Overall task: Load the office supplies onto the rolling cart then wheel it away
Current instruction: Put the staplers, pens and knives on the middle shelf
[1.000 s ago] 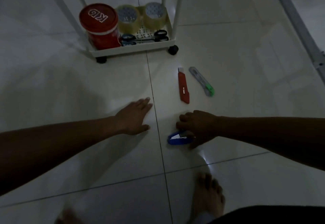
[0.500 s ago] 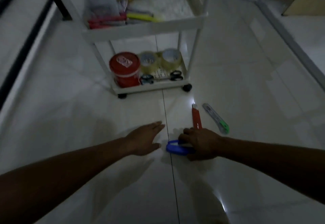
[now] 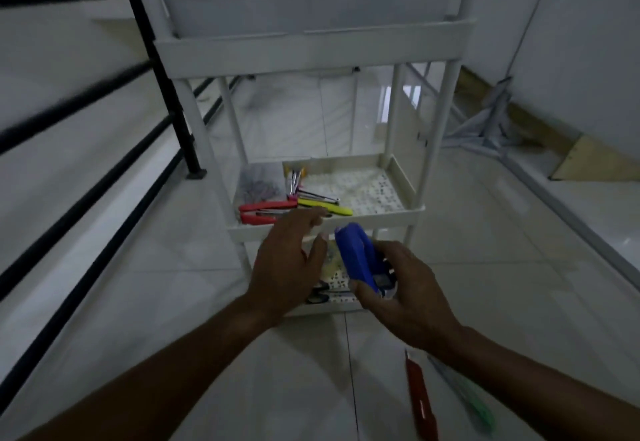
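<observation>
A white three-tier rolling cart [image 3: 313,50] stands ahead of me. Its middle tray [image 3: 398,218] holds a red stapler [image 3: 263,212], a yellow item [image 3: 325,207], pens and a bag of clips. My right hand [image 3: 401,296] grips a blue stapler [image 3: 358,258], raised in front of the middle tray's front rim. My left hand [image 3: 289,260] hovers just left of the stapler, fingers relaxed, holding nothing. A red utility knife [image 3: 419,399] and a green-tipped utility knife [image 3: 467,402] lie on the floor at lower right. Both hands hide most of the bottom tray.
Black railing bars [image 3: 104,177] run along the left. Scissors [image 3: 320,293] show in the bottom tray between my hands. A folded white metal frame [image 3: 485,121] and a wooden board [image 3: 595,163] lie at the right by the wall. White floor tiles surround the cart.
My right hand lifted the blue stapler off the floor up to the middle tray. My left hand left the floor and rose beside it. The view tilted up toward the cart.
</observation>
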